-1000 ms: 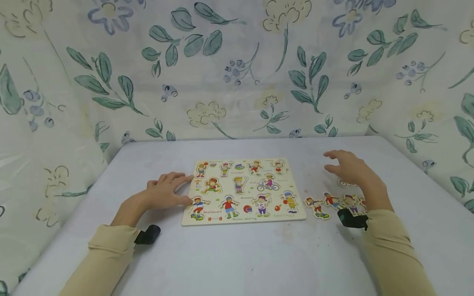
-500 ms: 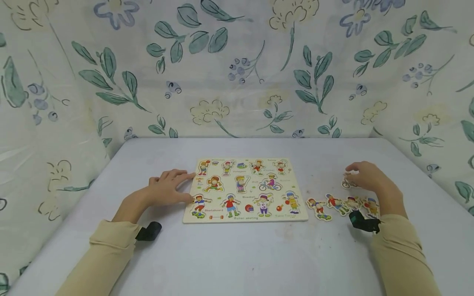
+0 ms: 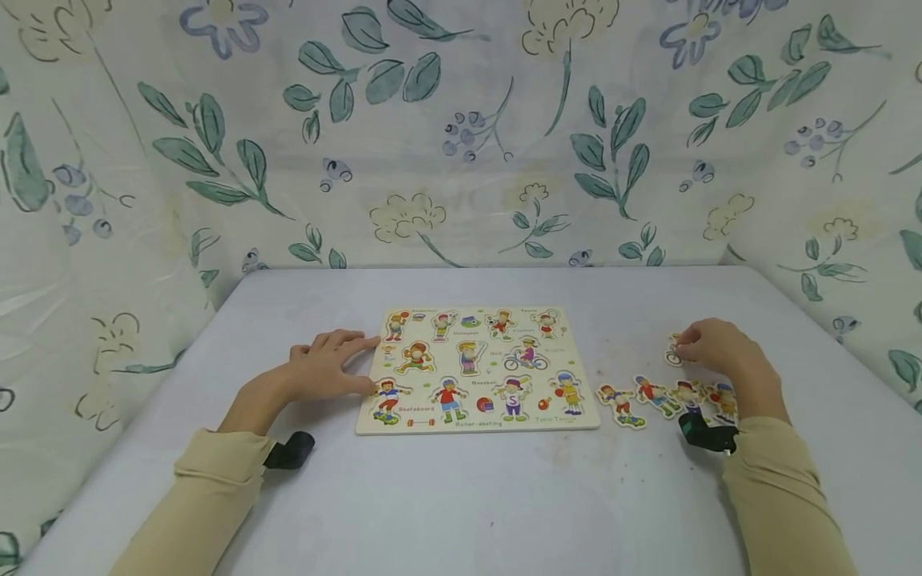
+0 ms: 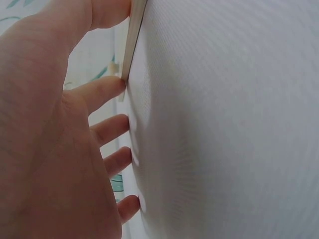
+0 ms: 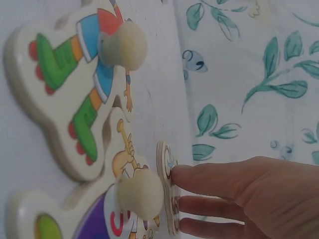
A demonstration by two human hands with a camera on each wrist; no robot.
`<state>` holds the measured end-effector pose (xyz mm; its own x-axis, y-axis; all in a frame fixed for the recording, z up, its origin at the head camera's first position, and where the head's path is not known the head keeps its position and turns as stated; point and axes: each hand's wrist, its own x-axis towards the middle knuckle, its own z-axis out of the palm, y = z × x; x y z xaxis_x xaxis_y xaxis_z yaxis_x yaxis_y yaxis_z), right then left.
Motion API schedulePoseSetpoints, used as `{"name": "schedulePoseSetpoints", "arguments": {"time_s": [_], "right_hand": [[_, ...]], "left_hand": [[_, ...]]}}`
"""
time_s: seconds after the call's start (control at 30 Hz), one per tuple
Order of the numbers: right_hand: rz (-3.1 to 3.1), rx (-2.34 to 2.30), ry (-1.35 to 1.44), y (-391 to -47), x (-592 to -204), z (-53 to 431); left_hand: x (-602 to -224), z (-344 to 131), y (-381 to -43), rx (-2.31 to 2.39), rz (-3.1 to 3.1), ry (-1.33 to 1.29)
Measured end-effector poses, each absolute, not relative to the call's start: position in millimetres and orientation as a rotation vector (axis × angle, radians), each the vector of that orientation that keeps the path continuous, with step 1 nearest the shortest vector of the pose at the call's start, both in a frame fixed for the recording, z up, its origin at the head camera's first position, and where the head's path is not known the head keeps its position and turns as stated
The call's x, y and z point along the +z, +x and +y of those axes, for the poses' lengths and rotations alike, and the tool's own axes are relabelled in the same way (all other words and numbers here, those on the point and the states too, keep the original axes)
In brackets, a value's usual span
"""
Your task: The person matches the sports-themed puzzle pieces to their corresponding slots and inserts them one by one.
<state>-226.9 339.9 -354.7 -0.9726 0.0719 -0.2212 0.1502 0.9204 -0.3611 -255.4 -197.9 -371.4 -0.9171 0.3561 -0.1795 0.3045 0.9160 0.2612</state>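
Observation:
My left hand [image 3: 324, 372] rests at the left side of a wooden knob puzzle board [image 3: 583, 420], its fingers spread. In the left wrist view, the thumb and forefinger touch the board's edge [image 4: 133, 40], and the other fingertips meet the tabletop. On the right, my right hand [image 3: 723, 350] pinches a bicycle puzzle piece [image 3: 673, 350] near the table's far right. Seen from the right wrist, that piece [image 5: 163, 164] stands nearly edge-on, with thumb and fingertips at its side; its knob is hidden.
Loose puzzle pieces lie between the board and my right forearm: a skateboarder [image 3: 621, 406], a roller skater [image 3: 655, 396], a baseball player [image 3: 687, 392] and a partly covered figure [image 3: 723, 400]. They lie close together, some overlapping. A floral curtain [image 3: 461, 200] hangs behind the white table [image 3: 461, 504].
My right hand has moved right and down from above the loose pieces onto the bicycle piece, which has since turned slightly. The left hand stays at the board.

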Motion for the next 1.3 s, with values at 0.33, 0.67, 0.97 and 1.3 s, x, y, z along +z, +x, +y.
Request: {"name": "schedulePoseSetpoints", "arguments": {"time_s": [0.33,0.67,0.97,1.3], "right_hand": [[2.858,-0.566,0.199,-229.0,-355.1,338.4],[2.886,-0.551,0.148,-227.3,-355.3,341.2],[2.915,-0.520,0.119,-228.7,-353.6,341.6],[2.901,-0.556,0.106,-227.5,-355.8,340.3]], "left_hand": [[-370.1,-196.9,-253.4,0.332,2.855,0.502],[-369.4,-196.8,-253.7,0.332,2.847,0.498],[-368.3,-198.3,-254.6,0.344,2.848,0.519],[-370.3,-198.2,-255.2,0.354,2.844,0.502]]}}
